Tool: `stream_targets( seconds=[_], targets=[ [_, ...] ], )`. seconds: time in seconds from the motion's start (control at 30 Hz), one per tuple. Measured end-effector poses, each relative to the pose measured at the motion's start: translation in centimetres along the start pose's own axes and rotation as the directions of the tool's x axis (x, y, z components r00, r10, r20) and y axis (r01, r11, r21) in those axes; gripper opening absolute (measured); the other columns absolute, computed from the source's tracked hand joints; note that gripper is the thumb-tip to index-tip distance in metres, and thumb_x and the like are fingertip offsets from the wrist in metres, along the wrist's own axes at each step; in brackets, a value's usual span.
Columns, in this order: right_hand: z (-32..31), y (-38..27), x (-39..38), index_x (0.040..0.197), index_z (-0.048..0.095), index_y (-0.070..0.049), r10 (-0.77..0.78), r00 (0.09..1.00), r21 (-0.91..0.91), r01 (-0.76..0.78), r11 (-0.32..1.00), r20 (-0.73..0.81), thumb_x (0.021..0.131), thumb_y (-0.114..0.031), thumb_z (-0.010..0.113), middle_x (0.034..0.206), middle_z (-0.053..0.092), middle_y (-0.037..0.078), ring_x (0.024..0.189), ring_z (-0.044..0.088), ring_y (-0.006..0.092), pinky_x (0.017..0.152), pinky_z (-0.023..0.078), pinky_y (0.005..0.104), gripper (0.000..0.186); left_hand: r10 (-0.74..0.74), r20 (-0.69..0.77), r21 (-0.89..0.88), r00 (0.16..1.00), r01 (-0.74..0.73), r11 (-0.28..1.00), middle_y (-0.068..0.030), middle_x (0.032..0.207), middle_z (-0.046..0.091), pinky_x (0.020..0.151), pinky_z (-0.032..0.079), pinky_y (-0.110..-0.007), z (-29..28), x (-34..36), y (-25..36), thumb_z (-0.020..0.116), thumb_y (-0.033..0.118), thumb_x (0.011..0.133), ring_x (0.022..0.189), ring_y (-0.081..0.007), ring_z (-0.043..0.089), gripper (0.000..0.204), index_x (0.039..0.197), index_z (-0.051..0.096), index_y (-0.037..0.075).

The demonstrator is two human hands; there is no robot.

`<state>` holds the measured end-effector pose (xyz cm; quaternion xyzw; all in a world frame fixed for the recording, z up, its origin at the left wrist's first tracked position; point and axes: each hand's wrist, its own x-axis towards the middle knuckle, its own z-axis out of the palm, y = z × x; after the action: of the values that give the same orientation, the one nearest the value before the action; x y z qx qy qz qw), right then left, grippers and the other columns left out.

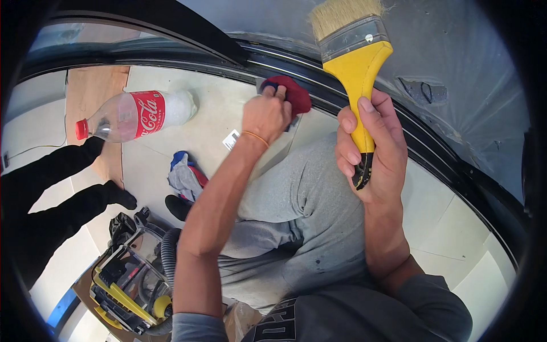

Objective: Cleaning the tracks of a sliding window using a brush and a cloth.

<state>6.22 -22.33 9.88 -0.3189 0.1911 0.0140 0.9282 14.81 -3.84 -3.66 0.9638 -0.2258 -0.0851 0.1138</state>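
Note:
My right hand (376, 142) is closed around the yellow handle of a wide paintbrush (358, 62), held up with its pale bristles pointing away from me. The lower end of the handle is black. Farther out and to the left, my left hand (266, 115) grips a dark red cloth (295, 96) with a bit of blue at its edge. That cloth rests by the black track (319, 85) of a sliding door or window frame. My left fingertips are partly hidden in the fabric.
A large clear bottle (119, 117) with a red cap lies on the pale floor. Nearby are a crumpled grey, blue and red cloth (185, 178) and a yellow-and-black vacuum cleaner (128, 279). Another person's dark-clad legs (57, 176) come in from the left. Plastic sheeting (456, 85) hangs beyond the track.

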Motion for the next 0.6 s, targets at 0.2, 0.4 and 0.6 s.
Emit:
stream_targets(
  seconds=[0.2, 0.4, 0.6],
  targets=[
    [0.0, 0.0, -0.1, 0.127, 0.050, -0.007, -0.006, 1.000, -0.060, 0.004, 0.998, -0.028, 0.110, -0.021, 0.049, 0.090, 0.057, 0.010, 0.051, 0.050, 0.0067, 0.041, 0.043, 0.0206, 0.022, -0.087, -0.057, -0.017, 0.995, 0.086, 0.996, -0.0182, 0.098, 0.069, 0.071, 0.060, -0.049, 0.5, 0.0, -0.5, 0.055, 0.027, 0.095, 0.077, -0.0391, 0.071, 0.035, 0.120, 0.069, 0.008],
    [0.0, 0.0, 0.2, 0.126, 0.047, -0.007, 0.021, 1.000, 0.014, -0.021, 1.000, -0.003, 0.104, -0.020, 0.063, 0.088, 0.061, 0.010, 0.052, 0.055, 0.0116, 0.041, 0.044, 0.0269, 0.030, -0.024, -0.078, -0.008, 0.997, 0.023, 1.000, -0.0184, 0.097, 0.069, 0.071, 0.059, -0.051, 1.6, -0.2, 0.1, 0.055, 0.026, 0.093, 0.075, -0.0392, 0.071, 0.033, 0.117, 0.068, 0.008],
    [0.0, -0.1, 0.2, 0.127, 0.047, -0.007, 0.017, 1.000, 0.008, -0.017, 1.000, -0.007, 0.104, -0.020, 0.063, 0.088, 0.061, 0.010, 0.052, 0.054, 0.0116, 0.040, 0.044, 0.0267, 0.031, -0.050, -0.048, 0.031, 0.998, 0.051, 0.998, -0.0193, 0.100, 0.070, 0.073, 0.059, -0.050, 1.3, -0.2, -1.3, 0.054, 0.029, 0.095, 0.079, -0.0380, 0.072, 0.040, 0.125, 0.066, 0.005]
  ],
)
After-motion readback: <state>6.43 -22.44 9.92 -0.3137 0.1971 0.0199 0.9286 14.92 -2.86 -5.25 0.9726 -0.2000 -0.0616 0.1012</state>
